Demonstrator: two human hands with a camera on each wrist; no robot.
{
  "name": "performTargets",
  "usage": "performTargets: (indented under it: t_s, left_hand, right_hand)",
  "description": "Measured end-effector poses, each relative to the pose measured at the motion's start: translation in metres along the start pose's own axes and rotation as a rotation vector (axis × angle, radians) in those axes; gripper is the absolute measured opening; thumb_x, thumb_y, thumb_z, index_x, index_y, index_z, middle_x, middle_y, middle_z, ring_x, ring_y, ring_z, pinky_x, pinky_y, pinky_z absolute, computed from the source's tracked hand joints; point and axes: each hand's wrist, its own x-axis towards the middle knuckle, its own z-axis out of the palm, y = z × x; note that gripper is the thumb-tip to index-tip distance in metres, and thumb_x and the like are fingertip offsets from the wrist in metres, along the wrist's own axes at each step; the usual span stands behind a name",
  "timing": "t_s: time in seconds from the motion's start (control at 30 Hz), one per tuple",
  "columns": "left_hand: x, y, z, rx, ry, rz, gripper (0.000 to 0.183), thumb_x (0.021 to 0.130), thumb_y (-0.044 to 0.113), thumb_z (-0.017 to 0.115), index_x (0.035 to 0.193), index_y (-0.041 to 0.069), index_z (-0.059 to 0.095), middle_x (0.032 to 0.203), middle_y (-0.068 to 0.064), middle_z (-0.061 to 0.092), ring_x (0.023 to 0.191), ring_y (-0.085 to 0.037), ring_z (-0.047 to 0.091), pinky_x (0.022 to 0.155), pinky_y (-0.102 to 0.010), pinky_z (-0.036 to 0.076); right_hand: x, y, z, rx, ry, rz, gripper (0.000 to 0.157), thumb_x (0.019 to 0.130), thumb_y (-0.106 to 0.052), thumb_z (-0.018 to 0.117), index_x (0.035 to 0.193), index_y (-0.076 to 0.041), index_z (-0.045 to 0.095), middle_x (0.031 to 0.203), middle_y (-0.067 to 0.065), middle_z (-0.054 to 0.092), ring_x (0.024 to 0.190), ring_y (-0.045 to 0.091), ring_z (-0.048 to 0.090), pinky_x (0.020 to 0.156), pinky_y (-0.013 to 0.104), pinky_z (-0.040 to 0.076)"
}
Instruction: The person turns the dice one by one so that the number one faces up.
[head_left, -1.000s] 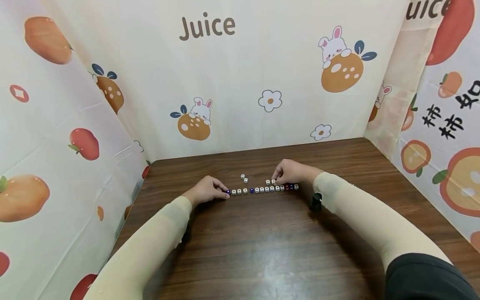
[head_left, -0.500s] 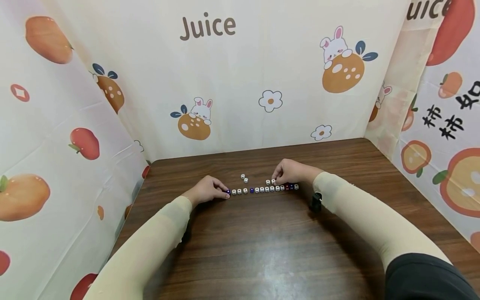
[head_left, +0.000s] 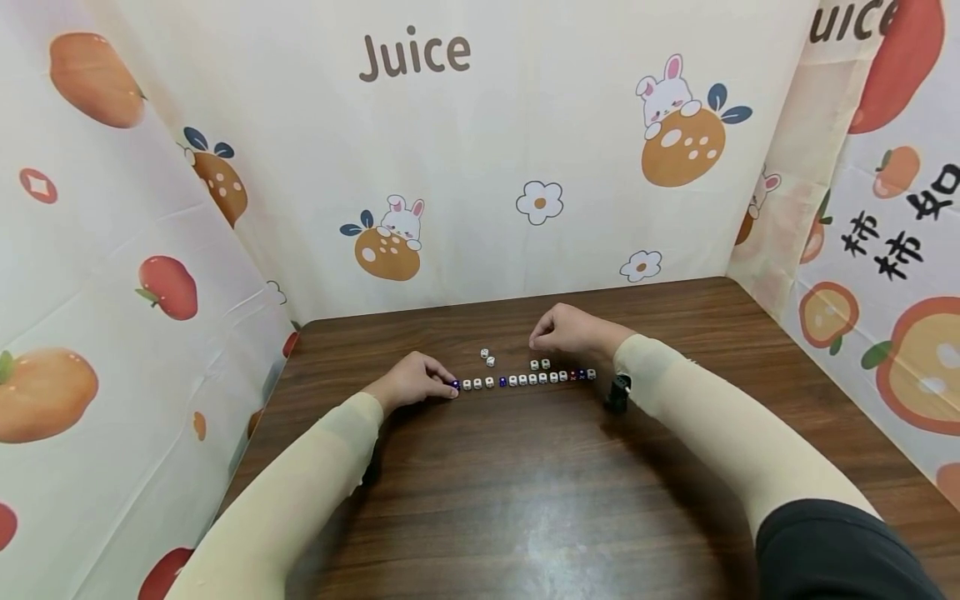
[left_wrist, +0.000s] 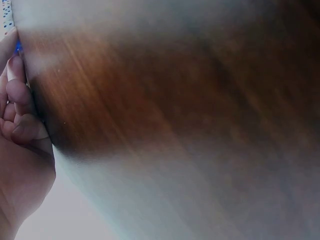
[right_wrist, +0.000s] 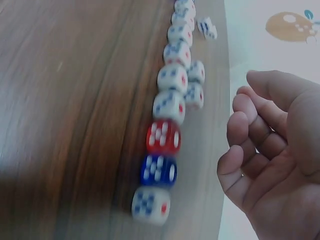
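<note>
A row of small dice runs across the table. At its left end my left hand (head_left: pixel 412 381) pinches a blue die (head_left: pixel 455 385) between thumb and finger; the left wrist view shows only a sliver of this blue die (left_wrist: pixel 18 46). My right hand (head_left: pixel 573 330) is behind the row, its fingers loosely curled with nothing between them. Just in front of it, two white dice (head_left: pixel 540 365) sit side by side behind the row. In the right wrist view a red die (right_wrist: pixel 163 136), a blue die (right_wrist: pixel 158 170) and a white die (right_wrist: pixel 151 205) form the row's right end.
Two more white dice (head_left: pixel 487 357) lie farther back, between the hands. Another blue die (head_left: pixel 503 382) stands within the row, with narrow gaps to its left. The brown wooden table (head_left: pixel 510 475) meets a printed cloth wall (head_left: pixel 465 150) at the back and sides.
My right hand has moved back and slightly left, away from the right one of the two paired white dice, uncovering the row's right end. My left hand has stayed on the blue die.
</note>
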Motion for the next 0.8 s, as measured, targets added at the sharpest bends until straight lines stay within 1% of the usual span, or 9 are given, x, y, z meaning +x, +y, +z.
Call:
performTargets:
  t_s: [0.1,0.2,0.3,0.4,0.6,0.7,0.8]
  left_hand:
    - [0.0,-0.001,0.0,0.006,-0.003,0.005,0.02,0.093,0.021,0.097,0.11,0.012,0.091,0.084,0.006,0.077,0.066,-0.008,0.054,0.062,-0.024,0.047]
    - [0.0,0.0,-0.001,0.009,-0.003,0.002,0.02,0.093,0.021,0.097,0.11,0.012,0.091,0.083,0.006,0.077,0.066,-0.008,0.055,0.062,-0.024,0.048]
    - [0.0,0.0,-0.001,0.01,-0.005,0.0,0.02,0.093,0.022,0.097,0.11,0.012,0.091,0.084,0.005,0.077,0.066,-0.008,0.056,0.061,-0.025,0.049]
    - [0.0,0.0,-0.001,0.009,-0.012,0.005,0.021,0.093,0.022,0.097,0.11,0.012,0.091,0.084,0.006,0.078,0.065,-0.008,0.056,0.061,-0.025,0.049]
    - [0.0,-0.001,-0.001,0.009,-0.017,-0.003,0.021,0.093,0.022,0.097,0.11,0.012,0.091,0.084,0.006,0.079,0.064,-0.008,0.055,0.06,-0.025,0.048]
    - [0.0,0.0,-0.001,0.013,-0.017,-0.001,0.021,0.093,0.023,0.097,0.111,0.013,0.091,0.085,0.006,0.079,0.065,-0.008,0.055,0.06,-0.025,0.048]
    - [0.0,0.001,-0.002,0.013,-0.015,0.002,0.021,0.093,0.023,0.097,0.11,0.013,0.092,0.083,0.006,0.078,0.064,-0.008,0.055,0.06,-0.025,0.048]
  right_hand:
    - [0.007,-0.009,0.009,-0.026,-0.001,-0.013,0.018,0.106,-0.02,0.077,0.112,-0.011,0.09,0.116,0.005,0.085,0.096,0.015,0.071,0.085,0.03,0.058]
    - [0.016,-0.019,0.02,-0.087,-0.009,-0.036,0.018,0.109,-0.023,0.075,0.111,-0.013,0.09,0.113,0.005,0.085,0.087,0.013,0.068,0.08,0.03,0.057]
    - [0.026,-0.027,0.031,-0.146,-0.006,-0.054,0.02,0.111,-0.025,0.074,0.104,-0.017,0.091,0.11,0.001,0.086,0.074,0.012,0.061,0.072,0.029,0.053]
    - [0.036,-0.032,0.041,-0.189,0.001,-0.054,0.025,0.112,-0.029,0.074,0.097,-0.02,0.092,0.105,-0.002,0.086,0.068,0.01,0.058,0.069,0.028,0.051]
    - [0.046,-0.039,0.053,-0.248,-0.026,-0.04,0.029,0.112,-0.034,0.075,0.091,-0.021,0.091,0.089,-0.004,0.083,0.072,0.012,0.063,0.073,0.03,0.054]
    - [0.049,-0.039,0.055,-0.269,-0.03,-0.031,0.028,0.111,-0.034,0.077,0.089,-0.022,0.091,0.085,-0.006,0.082,0.074,0.012,0.066,0.075,0.031,0.056]
    - [0.051,-0.038,0.055,-0.288,-0.032,-0.037,0.027,0.11,-0.032,0.079,0.088,-0.022,0.091,0.084,-0.007,0.082,0.075,0.011,0.067,0.074,0.029,0.056]
